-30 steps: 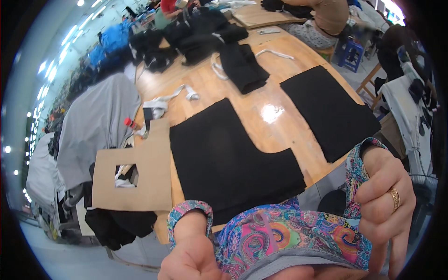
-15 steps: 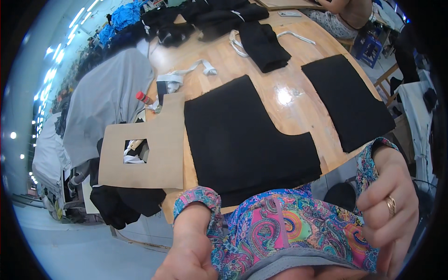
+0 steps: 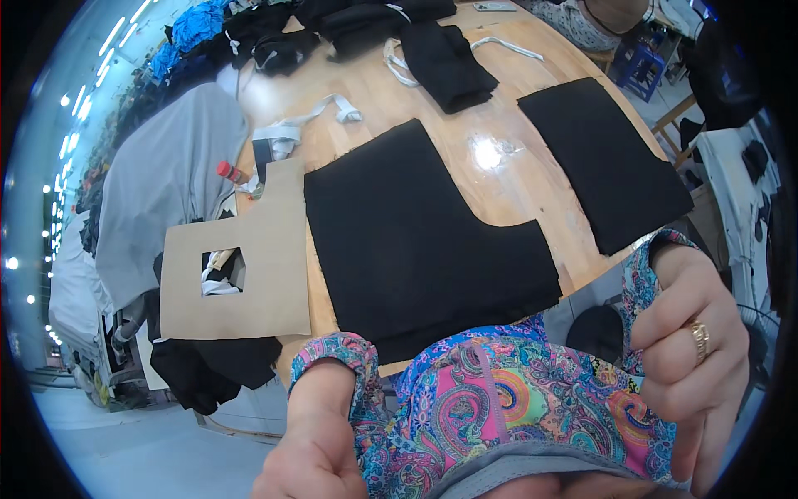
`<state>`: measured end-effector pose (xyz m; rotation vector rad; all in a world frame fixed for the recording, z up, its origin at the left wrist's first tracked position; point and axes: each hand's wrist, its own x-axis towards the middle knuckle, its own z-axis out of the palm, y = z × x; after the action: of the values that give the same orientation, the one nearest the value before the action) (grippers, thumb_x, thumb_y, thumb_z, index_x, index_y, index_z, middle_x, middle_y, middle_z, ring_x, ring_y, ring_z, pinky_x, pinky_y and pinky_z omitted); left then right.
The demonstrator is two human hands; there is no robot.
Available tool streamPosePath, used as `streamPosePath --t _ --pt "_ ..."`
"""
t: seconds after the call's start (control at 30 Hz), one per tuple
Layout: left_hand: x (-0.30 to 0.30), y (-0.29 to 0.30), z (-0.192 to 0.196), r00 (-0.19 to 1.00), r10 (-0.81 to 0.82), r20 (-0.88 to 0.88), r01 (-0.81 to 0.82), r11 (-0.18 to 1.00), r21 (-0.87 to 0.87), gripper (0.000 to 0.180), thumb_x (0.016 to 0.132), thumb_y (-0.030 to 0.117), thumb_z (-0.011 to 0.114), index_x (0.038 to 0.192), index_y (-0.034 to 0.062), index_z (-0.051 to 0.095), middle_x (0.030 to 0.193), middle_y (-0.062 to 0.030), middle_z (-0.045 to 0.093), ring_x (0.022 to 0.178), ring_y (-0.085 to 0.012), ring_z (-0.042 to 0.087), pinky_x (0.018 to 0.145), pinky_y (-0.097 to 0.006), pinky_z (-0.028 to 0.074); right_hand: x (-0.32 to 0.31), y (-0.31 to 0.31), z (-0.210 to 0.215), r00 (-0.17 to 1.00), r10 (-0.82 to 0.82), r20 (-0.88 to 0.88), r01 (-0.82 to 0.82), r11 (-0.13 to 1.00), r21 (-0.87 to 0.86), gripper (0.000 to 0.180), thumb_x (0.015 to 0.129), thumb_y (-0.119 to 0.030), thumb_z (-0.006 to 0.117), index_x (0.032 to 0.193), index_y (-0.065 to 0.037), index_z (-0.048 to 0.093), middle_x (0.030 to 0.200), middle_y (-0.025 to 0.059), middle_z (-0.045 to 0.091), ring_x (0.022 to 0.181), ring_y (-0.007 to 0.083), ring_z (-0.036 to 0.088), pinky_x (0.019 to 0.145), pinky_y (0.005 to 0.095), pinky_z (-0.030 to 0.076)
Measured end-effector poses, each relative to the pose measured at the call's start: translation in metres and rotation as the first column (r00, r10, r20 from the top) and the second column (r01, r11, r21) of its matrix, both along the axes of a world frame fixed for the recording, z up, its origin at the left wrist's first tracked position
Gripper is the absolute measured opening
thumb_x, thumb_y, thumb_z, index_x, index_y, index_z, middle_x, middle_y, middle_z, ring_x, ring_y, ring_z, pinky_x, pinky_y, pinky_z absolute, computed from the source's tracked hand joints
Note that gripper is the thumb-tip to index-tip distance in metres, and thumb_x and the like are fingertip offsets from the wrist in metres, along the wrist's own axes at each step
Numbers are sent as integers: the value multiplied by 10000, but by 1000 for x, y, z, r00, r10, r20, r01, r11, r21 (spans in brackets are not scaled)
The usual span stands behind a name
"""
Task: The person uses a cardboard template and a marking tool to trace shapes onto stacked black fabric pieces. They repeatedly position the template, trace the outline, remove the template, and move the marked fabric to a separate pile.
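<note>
My left hand (image 3: 312, 462) is raised close in front of me at the lower edge, its fingers curled and partly cut off by the frame. On the right my right hand (image 3: 695, 353), with a gold ring, is also raised and closed; whatever its fingers hold, if anything, is hidden. Both hands are apart from the table. Beyond them lies a stack of cut black fabric pieces (image 3: 424, 241) with a curved notch on its right side. A tan cardboard pattern (image 3: 278, 274) with a square cut-out lies to its left, nearest my left hand.
Another black fabric stack (image 3: 607, 162) lies at the table's (image 3: 507, 183) right edge. Folded black fabric (image 3: 449, 66), white tape (image 3: 332, 108) and a red-capped tube (image 3: 231, 172) lie farther back. Grey cloth (image 3: 174, 183) covers something at left. A person (image 3: 611, 12) sits at the far right.
The whole view has shifted, so the table and fabric appear slightly farther left and higher. My left hand sits a little farther left; both hands stay raised and closed.
</note>
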<state>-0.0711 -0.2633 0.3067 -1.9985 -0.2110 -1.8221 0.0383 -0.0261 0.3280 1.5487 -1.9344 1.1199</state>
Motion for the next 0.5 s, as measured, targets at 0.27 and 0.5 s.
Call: streamPosePath --t 0.27,0.5 --pt "2 -5 2 989 143 24 -144 988 63 323 935 32 453 1242 76 545 1155 99 580 473 7 399 411 -173 269 -4 0 -9 990 28 -136 -34 999 -40 296 841 -564 590 1024 -345 668 625 -21 500 488 68 440 532 206 402" --pt "2 -12 -6 998 -49 -25 46 994 -101 317 942 50 451 1243 75 547 1198 104 580 447 9 358 402 -176 228 0 -2 -6 995 75 69 -72 997 -39 292 855 -532 593 1048 -328 672 625 -15 509 482 73 441 510 208 401"
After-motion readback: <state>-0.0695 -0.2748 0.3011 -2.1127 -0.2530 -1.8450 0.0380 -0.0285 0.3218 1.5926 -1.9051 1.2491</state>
